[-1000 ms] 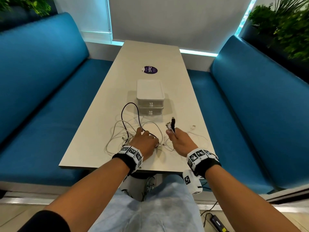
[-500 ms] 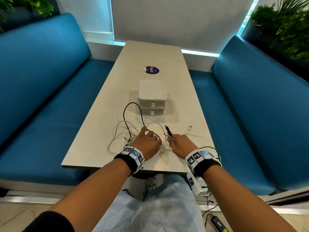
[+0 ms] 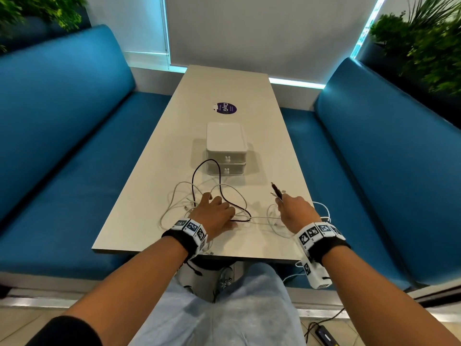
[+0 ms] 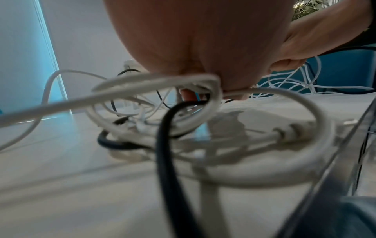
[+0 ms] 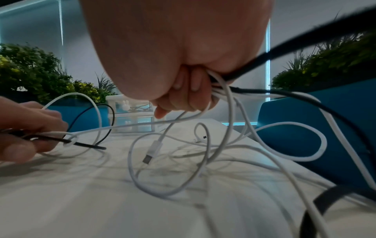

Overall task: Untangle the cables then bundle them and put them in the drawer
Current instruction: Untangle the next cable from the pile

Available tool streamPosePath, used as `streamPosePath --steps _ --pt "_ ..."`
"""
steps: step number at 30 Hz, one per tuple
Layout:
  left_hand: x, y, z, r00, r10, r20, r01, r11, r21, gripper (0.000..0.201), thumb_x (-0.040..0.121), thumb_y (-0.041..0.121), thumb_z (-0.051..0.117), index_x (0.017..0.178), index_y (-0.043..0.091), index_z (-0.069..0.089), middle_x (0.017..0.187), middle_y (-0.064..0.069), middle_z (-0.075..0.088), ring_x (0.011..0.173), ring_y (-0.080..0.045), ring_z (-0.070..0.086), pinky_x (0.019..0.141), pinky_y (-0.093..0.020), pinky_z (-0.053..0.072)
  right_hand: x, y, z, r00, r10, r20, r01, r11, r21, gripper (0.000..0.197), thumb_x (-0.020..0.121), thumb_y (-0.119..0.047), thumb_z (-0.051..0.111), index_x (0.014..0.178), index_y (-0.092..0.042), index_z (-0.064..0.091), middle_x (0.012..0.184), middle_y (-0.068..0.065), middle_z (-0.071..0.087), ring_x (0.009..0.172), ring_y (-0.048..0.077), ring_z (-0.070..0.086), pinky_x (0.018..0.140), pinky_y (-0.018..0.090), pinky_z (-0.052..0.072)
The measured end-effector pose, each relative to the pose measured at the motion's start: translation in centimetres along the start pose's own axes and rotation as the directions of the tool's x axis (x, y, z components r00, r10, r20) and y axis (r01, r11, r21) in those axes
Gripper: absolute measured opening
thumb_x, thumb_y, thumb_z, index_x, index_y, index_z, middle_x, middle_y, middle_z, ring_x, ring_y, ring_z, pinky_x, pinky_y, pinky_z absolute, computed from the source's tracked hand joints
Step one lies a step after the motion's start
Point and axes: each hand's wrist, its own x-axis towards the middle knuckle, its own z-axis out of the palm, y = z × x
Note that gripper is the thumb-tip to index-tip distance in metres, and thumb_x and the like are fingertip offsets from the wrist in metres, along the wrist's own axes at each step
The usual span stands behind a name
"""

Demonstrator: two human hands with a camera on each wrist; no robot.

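Blue benches (image 3: 62, 136) flanked the tabletop (image 3: 224, 81); my left hand (image 3: 214, 214) pinned tangled cables (image 3: 179, 196) with curled fingers, my right hand (image 3: 295, 211) pinched cable ends (image 3: 277, 189).

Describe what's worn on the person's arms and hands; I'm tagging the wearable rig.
Both hands, left hand and right hand, are bare. Each wrist carries a black band ringed with white blocks printed with black square markers. A black sleeve edge shows on the left upper arm.

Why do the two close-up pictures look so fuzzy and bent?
Left wrist view: the near cables are out of focus. Right wrist view: the right hand is soft, the plug sharper. Head view: the wide lens bows the benches.
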Motion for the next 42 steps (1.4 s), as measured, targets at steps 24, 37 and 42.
streamPosePath --steps 24,37,42 --pt "1.5 3.5 -0.9 0.978 -0.19 -0.087 0.175 0.972 -0.158 0.037 0.091 0.052 0.044 0.115 0.032 0.066 0.112 0.001 0.054 0.116 -0.025 0.042 0.102 -0.048 0.022 -0.2 -3.0 0.6 0.998 -0.063 0.021 0.047 0.889 0.456 0.039 0.104 -0.037 0.035 0.098 -0.015 0.068 0.091 0.005 0.065 0.079 0.023 0.06 0.07 0.029 0.039" --pt "1.8 3.1 -0.5 0.972 -0.233 -0.035 0.194 0.877 -0.44 0.053 0.097 0.022 0.047 0.143 0.043 0.031 0.127 0.013 0.061 0.128 -0.016 0.039 0.107 -0.049 0.016 0.2 -3.3 1.9 0.992 -0.11 0.064 0.074 0.907 0.415 0.04 0.102 -0.04 0.043 0.117 -0.008 0.061 0.107 0.017 0.068 0.1 0.036 0.062 0.079 0.035 0.045" --pt "1.9 2.9 -0.6 0.971 -0.239 -0.022 0.191 0.824 -0.533 0.058 0.094 0.015 0.051 0.139 0.047 0.034 0.126 0.015 0.06 0.127 -0.014 0.039 0.105 -0.046 0.016 0.1 -3.4 2.0 0.995 -0.101 0.006 0.089 0.902 0.423 0.037 0.102 -0.038 0.044 0.12 -0.01 0.061 0.105 0.018 0.068 0.098 0.036 0.062 0.073 0.032 0.041"
